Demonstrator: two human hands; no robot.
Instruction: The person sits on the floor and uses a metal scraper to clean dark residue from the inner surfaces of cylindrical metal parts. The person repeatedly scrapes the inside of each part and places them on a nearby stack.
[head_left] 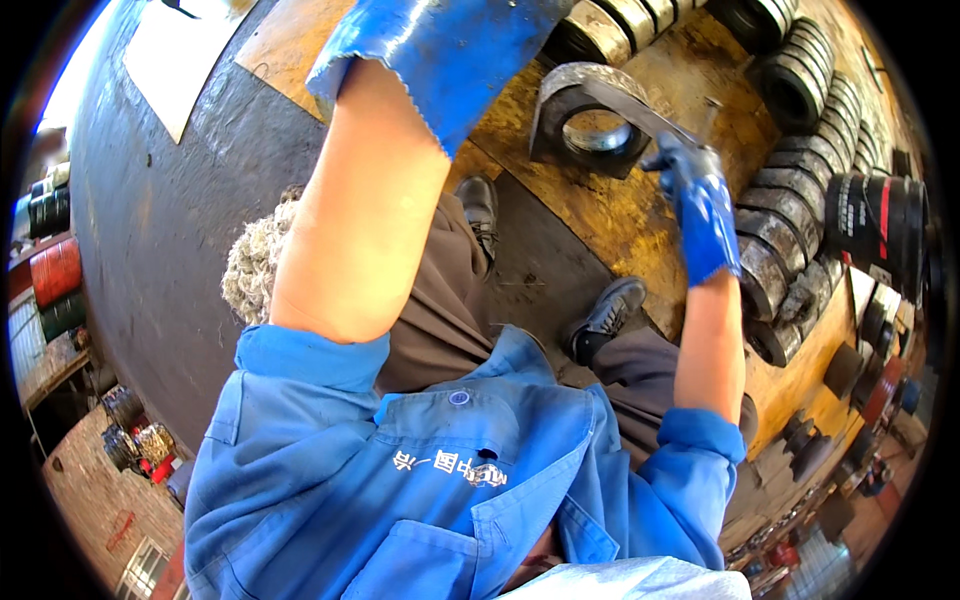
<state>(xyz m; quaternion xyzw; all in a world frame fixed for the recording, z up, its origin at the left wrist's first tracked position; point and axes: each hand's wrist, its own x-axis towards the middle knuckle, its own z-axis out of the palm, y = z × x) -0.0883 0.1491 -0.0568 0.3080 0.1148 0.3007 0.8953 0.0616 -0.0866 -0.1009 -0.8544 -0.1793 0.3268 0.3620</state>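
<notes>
My right hand (698,195), in a blue rubber glove with dark, dirty fingers, is closed around a long flat grey metal tool (642,112). Its exact kind is unclear. The tool's far end reaches over the rim of a thick dark metal ring (560,135) with a bright, shiny bore. Close above my right fingers, a short thin metal piece (711,115) sticks up; I cannot tell whether it belongs to the tool. My left hand (450,55) extends to the top edge in a wide blue glove. Its fingers are cut off by the frame, so their grip is hidden.
Rows of stacked metal rings (795,190) stand at the right, with a black bucket (868,228) beside them. More rings (595,35) lie at the top. A shaggy grey bundle (262,262) is by my left arm. My shoes (608,315) rest on dark flooring.
</notes>
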